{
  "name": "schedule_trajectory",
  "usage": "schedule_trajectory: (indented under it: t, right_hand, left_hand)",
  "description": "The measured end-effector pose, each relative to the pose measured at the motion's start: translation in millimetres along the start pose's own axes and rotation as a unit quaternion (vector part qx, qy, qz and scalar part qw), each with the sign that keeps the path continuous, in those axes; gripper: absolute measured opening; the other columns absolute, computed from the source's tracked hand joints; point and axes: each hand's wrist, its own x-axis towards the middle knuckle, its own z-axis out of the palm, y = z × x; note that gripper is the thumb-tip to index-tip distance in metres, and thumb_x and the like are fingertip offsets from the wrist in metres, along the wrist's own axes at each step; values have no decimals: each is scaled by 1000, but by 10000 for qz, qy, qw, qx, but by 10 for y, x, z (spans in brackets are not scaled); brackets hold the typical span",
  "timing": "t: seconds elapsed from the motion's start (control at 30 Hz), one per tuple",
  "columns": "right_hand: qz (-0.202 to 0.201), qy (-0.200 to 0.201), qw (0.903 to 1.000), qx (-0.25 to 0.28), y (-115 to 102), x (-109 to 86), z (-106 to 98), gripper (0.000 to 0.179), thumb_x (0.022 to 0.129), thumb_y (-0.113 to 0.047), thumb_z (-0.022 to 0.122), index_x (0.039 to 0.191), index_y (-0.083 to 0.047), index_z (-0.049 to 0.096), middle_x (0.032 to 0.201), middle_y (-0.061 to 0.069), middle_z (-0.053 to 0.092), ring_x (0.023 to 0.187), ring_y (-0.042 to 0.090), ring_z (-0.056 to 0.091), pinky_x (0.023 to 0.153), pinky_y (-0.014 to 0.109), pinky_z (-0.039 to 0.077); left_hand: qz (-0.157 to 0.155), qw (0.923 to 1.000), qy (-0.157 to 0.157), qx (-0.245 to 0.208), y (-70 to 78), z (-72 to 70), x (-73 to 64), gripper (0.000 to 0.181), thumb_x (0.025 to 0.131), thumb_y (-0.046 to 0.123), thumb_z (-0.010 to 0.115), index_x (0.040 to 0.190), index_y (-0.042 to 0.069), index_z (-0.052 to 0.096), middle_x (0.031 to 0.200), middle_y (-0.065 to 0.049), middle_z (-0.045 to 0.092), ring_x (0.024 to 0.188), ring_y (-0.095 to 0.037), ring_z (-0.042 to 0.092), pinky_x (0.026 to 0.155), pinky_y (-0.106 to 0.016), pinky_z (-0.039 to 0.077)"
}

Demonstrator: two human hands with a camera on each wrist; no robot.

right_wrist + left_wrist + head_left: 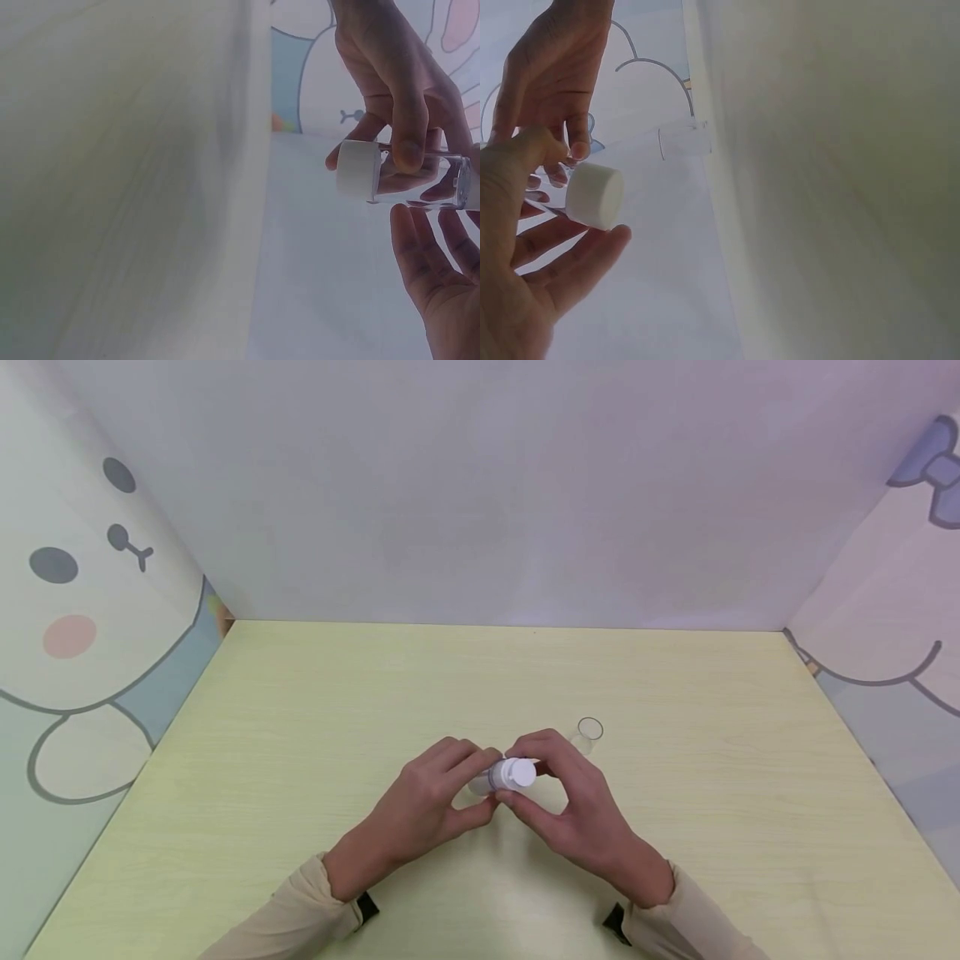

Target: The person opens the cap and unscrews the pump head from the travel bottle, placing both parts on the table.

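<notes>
A small see-through bottle (412,180) with a white lower end (358,171) and a white top (522,772) is held between both hands, clear of the table in the wrist views. My left hand (431,789) grips it from the left, thumb and fingers around the clear body and white lower end. From the right, my right hand (573,802) pinches around the upper part, just below the white top, with thumb on the near side and fingers on the far side. Beyond the right hand, a clear open-rimmed cylinder (590,728) stands on the table.
The pale wood-grain table (337,693) spreads around the hands. A plain whitish wall (480,493) rises at its back edge. Panels with cartoon figures flank it, one left panel (112,610) and one right panel (885,602).
</notes>
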Motion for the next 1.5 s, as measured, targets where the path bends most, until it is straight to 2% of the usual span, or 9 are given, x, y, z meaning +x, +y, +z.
schedule_trajectory:
  t: [0.17, 0.27, 0.57, 0.73, 1.0, 1.1, 1.2, 1.37, 1.5]
  right_hand:
    - [107, 73, 9999, 26, -13, 2, 12, 31, 96, -23, 78, 119, -10, 64, 113, -1, 65, 102, 9, 61, 81, 21, 57]
    - [187, 200, 9995, 154, -31, 0, 35, 33, 94, -22, 80, 120, -9, 63, 113, 0, 65, 101, 9, 62, 80, 21, 58]
    - [581, 512, 9956, 534, -77, 8, 95, 43, 82, 3, 86, 117, -3, 62, 109, 6, 64, 101, 10, 64, 85, 22, 62]
    - [779, 475, 9947, 468, -75, 22, 82, 43, 81, 4, 86, 116, -5, 63, 109, 5, 64, 102, 10, 64, 84, 24, 63]
    - [1108, 429, 9893, 847, -58, 37, 44, 39, 83, 5, 84, 115, -7, 63, 108, 4, 64, 99, 11, 67, 81, 28, 64]
    - [1248, 388, 9853, 1102, -67, 39, 43, 38, 85, 4, 83, 115, -9, 63, 109, 4, 64, 98, 13, 68, 80, 30, 65]
    - [1438, 390, 9799, 1327, -89, 45, 43, 38, 85, 3, 83, 115, -11, 65, 109, 3, 65, 99, 14, 68, 80, 32, 65]
    - [1769, 428, 9713, 1532, -122, 58, 31, 35, 86, 1, 83, 113, -15, 68, 109, 2, 67, 102, 16, 67, 83, 34, 65]
    - [1762, 460, 9720, 1485, -130, 60, 12, 33, 84, 0, 85, 109, -15, 70, 105, 1, 69, 100, 15, 68, 85, 33, 64]
  left_hand:
    - [-164, 9997, 6, -168, 23, -10, 3, 44, 80, 14, 86, 120, 13, 68, 99, 4, 68, 90, -12, 63, 76, -21, 58]
    - [-405, 9985, -15, -354, 46, -18, 4, 45, 80, 14, 87, 122, 14, 68, 99, 5, 68, 90, -11, 61, 76, -20, 57]
    - [-1281, 9864, -190, -1012, 144, -21, 28, 44, 86, 15, 86, 125, 18, 66, 111, 6, 67, 100, -15, 61, 79, -22, 58]
    - [-1687, 9672, -362, -1863, 161, -28, 54, 43, 90, 15, 84, 128, 18, 64, 121, 7, 68, 111, -11, 66, 85, -24, 62]
    - [-2459, 9197, -635, -2995, 128, -49, 49, 47, 91, 24, 82, 135, 29, 66, 125, 10, 72, 113, -9, 68, 85, -28, 64]
    - [-2678, 9079, -665, -3155, 122, -50, 48, 46, 89, 22, 84, 131, 29, 69, 122, 11, 73, 112, -9, 69, 84, -29, 64]
    - [-2770, 9052, -573, -3172, 123, -49, 54, 42, 87, 20, 86, 126, 28, 71, 119, 10, 75, 109, -10, 70, 82, -29, 64]
    - [-2817, 9093, -418, -3035, 129, -52, 61, 38, 85, 19, 87, 120, 26, 74, 114, 9, 77, 103, -9, 72, 80, -29, 64]
    - [-2741, 9152, -406, -2926, 139, -68, 59, 38, 84, 18, 88, 120, 23, 77, 112, 8, 78, 99, -8, 72, 79, -28, 64]
